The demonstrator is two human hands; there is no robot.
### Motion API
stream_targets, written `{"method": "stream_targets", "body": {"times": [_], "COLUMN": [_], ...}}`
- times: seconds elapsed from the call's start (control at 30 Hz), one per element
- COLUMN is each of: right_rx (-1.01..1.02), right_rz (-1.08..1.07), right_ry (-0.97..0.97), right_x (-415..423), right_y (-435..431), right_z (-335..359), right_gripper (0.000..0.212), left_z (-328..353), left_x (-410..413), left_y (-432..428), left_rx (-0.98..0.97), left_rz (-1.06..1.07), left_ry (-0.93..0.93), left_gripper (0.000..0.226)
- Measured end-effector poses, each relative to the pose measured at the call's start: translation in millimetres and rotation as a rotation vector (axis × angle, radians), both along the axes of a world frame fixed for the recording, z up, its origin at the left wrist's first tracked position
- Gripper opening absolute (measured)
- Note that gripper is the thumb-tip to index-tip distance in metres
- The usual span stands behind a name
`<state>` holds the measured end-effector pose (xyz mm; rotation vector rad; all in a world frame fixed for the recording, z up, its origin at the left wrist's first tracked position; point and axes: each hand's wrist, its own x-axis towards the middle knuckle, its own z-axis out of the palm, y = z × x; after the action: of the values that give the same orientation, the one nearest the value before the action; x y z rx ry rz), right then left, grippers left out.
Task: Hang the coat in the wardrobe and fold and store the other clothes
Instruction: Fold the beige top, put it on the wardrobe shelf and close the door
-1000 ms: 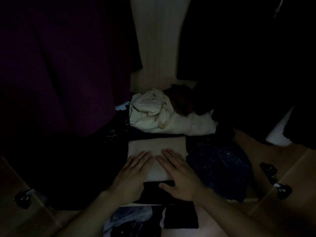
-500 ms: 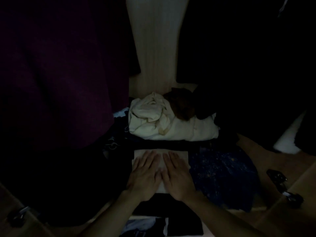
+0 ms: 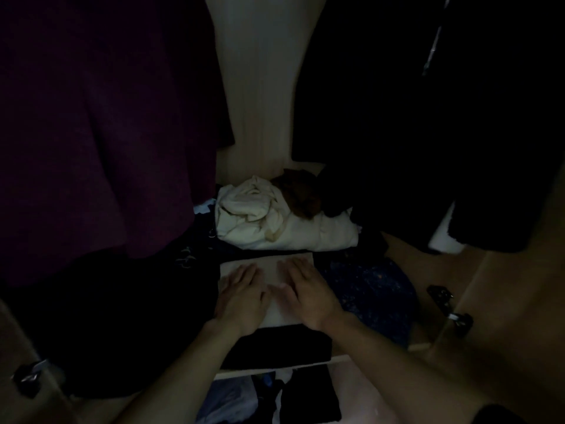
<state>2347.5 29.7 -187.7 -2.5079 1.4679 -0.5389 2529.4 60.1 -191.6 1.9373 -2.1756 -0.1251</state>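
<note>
Inside a dim wardrobe, a folded pale garment (image 3: 269, 266) lies flat on the shelf, on top of a folded black garment (image 3: 281, 347). My left hand (image 3: 241, 296) and my right hand (image 3: 305, 293) rest flat on it side by side, fingers straight and pointing inward to the back. A dark maroon coat (image 3: 91, 133) hangs at the left. Dark clothes (image 3: 412, 117) hang at the right.
A crumpled cream and white bundle (image 3: 275, 221) with a brown piece (image 3: 301, 191) lies behind the folded garment. A dark blue speckled cloth (image 3: 370, 295) lies to the right, a black pile (image 3: 107, 316) to the left. Door hinges (image 3: 449, 307) sit at the right; more clothes (image 3: 266, 396) lie on the shelf below.
The folded pale garment has slid further back onto the shelf under both hands. My hands came together, then spread slightly apart again on top of it.
</note>
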Motion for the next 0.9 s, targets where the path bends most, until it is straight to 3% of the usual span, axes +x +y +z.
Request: {"method": "stream_targets", "body": {"times": [0.1,0.3,0.43,0.57,0.67,0.9], "right_rx": [-0.056,-0.103,-0.134,-0.171,-0.159,-0.159], "right_rz": [-0.049,-0.074,-0.04,-0.022,-0.023,-0.043], "right_ry": [-0.057,0.004,-0.005,-0.016,-0.004,0.016], "right_x": [-14,-30,-34,-50,-72,-143], "right_y": [16,49,74,98,121,185], "right_z": [11,27,44,59,68,80], "right_gripper": [0.066,0.099,0.098,0.078,0.084,0.09], "left_z": [3,18,43,63,75,89], "left_x": [3,0,-7,-19,-32,-81], "left_y": [8,44,68,93,118,180], "left_rx": [-0.019,-0.002,-0.049,-0.092,-0.129,-0.181], "left_rz": [-0.04,-0.013,0.001,-0.014,-0.054,-0.029], "left_ry": [0.052,0.105,0.11,0.099,0.148,0.138], "left_gripper": [0.062,0.069,0.061,0.063,0.074,0.073]}}
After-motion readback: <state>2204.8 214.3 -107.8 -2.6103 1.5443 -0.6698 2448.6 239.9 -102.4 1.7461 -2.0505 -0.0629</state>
